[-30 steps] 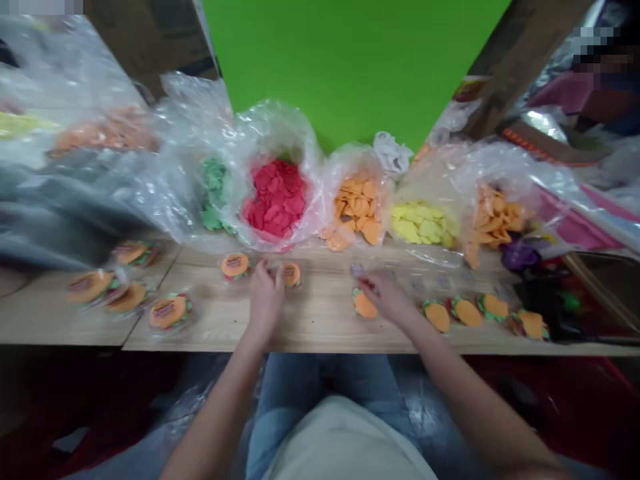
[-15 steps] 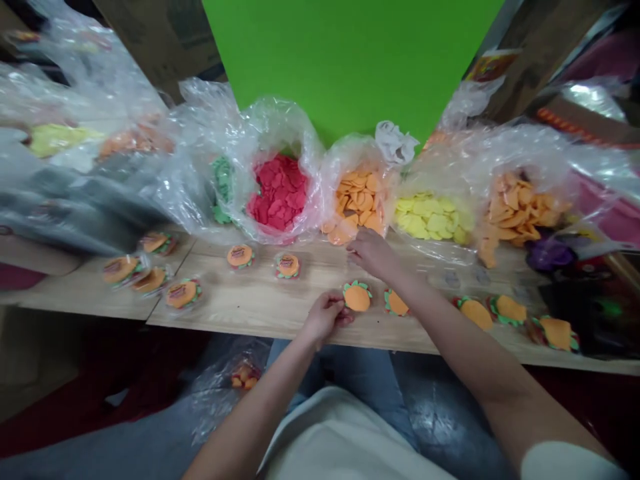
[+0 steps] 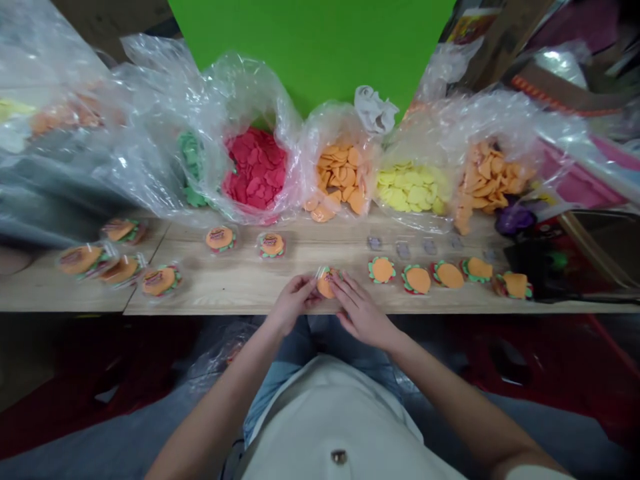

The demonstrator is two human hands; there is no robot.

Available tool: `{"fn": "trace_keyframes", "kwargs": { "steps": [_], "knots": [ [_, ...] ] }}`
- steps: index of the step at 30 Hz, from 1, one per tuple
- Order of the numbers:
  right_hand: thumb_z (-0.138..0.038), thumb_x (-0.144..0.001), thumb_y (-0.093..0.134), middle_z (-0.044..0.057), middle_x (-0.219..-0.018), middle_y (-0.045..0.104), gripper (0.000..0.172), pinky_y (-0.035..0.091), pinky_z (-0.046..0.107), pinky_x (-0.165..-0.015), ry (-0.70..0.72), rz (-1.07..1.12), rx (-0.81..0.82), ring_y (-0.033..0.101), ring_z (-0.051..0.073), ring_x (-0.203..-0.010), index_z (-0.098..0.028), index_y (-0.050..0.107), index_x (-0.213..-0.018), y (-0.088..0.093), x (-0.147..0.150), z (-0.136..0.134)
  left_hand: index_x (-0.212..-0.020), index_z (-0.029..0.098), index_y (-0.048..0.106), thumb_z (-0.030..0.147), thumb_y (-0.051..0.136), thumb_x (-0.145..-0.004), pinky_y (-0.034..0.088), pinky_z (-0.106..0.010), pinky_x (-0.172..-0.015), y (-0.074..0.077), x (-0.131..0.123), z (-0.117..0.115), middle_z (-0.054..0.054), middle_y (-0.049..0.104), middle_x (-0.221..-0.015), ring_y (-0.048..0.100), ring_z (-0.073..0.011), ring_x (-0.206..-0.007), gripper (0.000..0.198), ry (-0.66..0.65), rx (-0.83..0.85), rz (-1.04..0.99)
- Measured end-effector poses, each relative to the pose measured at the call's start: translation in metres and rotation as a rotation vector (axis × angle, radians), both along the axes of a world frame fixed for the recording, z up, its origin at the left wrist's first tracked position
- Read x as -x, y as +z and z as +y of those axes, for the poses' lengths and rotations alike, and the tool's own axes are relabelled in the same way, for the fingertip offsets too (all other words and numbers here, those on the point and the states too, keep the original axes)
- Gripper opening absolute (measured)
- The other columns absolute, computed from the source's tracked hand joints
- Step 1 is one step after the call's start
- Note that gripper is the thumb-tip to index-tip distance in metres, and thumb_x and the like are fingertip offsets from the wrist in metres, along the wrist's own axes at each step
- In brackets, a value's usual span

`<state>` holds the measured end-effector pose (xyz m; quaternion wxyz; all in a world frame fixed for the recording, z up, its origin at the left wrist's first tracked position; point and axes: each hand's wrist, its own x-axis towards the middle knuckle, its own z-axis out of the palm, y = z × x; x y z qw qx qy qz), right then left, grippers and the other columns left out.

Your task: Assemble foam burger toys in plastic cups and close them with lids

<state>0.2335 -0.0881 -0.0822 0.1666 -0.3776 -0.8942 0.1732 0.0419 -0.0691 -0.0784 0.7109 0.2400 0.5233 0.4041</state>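
Observation:
A small foam burger (image 3: 325, 283) with an orange printed top sits at the table's front edge, between my two hands. My left hand (image 3: 294, 301) pinches its left side between thumb and fingers. My right hand (image 3: 363, 308) lies over its right side, fingers stretched together across the edge and thumb lower down. Just right of my hands stands a row of several foam burgers with plain orange tops, the nearest burger (image 3: 383, 270) showing green and red layers. Behind that row lie small clear plastic pieces (image 3: 403, 250).
Along the back are open plastic bags of red foam pieces (image 3: 257, 170), orange rounds (image 3: 340, 170), yellow pieces (image 3: 413, 187) and green pieces (image 3: 191, 160). Several printed burgers, such as a burger (image 3: 161, 280), stand at left. A green panel (image 3: 310, 53) rises behind.
My right hand has come back from the orange pieces to the burger by my left hand. That burger now shows a printed top instead of a plain one. The view has shifted.

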Motion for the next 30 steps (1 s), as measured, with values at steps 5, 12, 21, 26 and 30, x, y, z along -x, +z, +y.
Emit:
{"fn": "trace_keyframes", "kwargs": {
  "steps": [5, 12, 21, 26, 30],
  "knots": [
    [-0.022, -0.081, 0.048, 0.008, -0.146, 0.019, 0.067, 0.026, 0.044, -0.107, -0.174, 0.158, 0.050, 0.017, 0.022, -0.134, -0.021, 0.016, -0.140, 0.001, 0.004, -0.001, -0.084, 0.015, 0.055, 0.041, 0.065, -0.069, 0.048, -0.020, -0.058, -0.005, -0.006, -0.003, 0.001, 0.060, -0.068, 0.059, -0.0088, -0.060, 0.031, 0.057, -0.009, 0.034],
    [-0.039, -0.076, 0.059, 0.012, -0.143, 0.021, 0.080, 0.029, 0.047, -0.104, -0.405, 0.261, 0.023, 0.021, 0.026, -0.132, -0.021, 0.013, -0.139, -0.009, 0.019, 0.011, -0.092, 0.015, 0.056, 0.050, 0.052, -0.076, 0.050, -0.026, -0.063, -0.007, 0.001, -0.002, -0.002, 0.059, -0.072, 0.061, -0.0128, -0.066, 0.039, -0.015, -0.034, -0.019],
    [-0.033, -0.078, 0.057, 0.012, -0.135, 0.035, 0.071, 0.032, 0.044, -0.102, -0.466, 0.274, -0.071, 0.032, 0.024, -0.126, -0.022, 0.021, -0.137, -0.019, 0.027, 0.024, -0.091, 0.016, 0.053, 0.028, 0.063, -0.071, 0.048, -0.024, -0.067, -0.009, -0.004, -0.005, 0.000, 0.061, -0.073, 0.060, -0.0104, -0.066, 0.026, 0.015, -0.064, 0.015],
    [-0.036, -0.077, 0.057, 0.012, -0.138, 0.030, 0.072, 0.032, 0.044, -0.103, -0.417, 0.278, -0.038, 0.029, 0.024, -0.128, -0.022, 0.020, -0.137, -0.017, 0.026, 0.021, -0.089, 0.016, 0.054, 0.029, 0.063, -0.071, 0.049, -0.025, -0.067, -0.008, -0.002, -0.004, -0.001, 0.062, -0.073, 0.061, -0.0109, -0.067, 0.024, 0.029, -0.052, -0.007],
    [-0.035, -0.078, 0.054, 0.011, -0.140, 0.026, 0.068, 0.030, 0.044, -0.104, -0.347, 0.222, 0.029, 0.025, 0.025, -0.130, -0.023, 0.023, -0.137, -0.012, 0.023, 0.010, -0.086, 0.016, 0.053, 0.030, 0.061, -0.072, 0.050, -0.026, -0.068, -0.008, -0.002, -0.003, 0.000, 0.061, -0.070, 0.061, -0.0108, -0.065, 0.021, 0.062, -0.038, -0.023]
  ]
}}
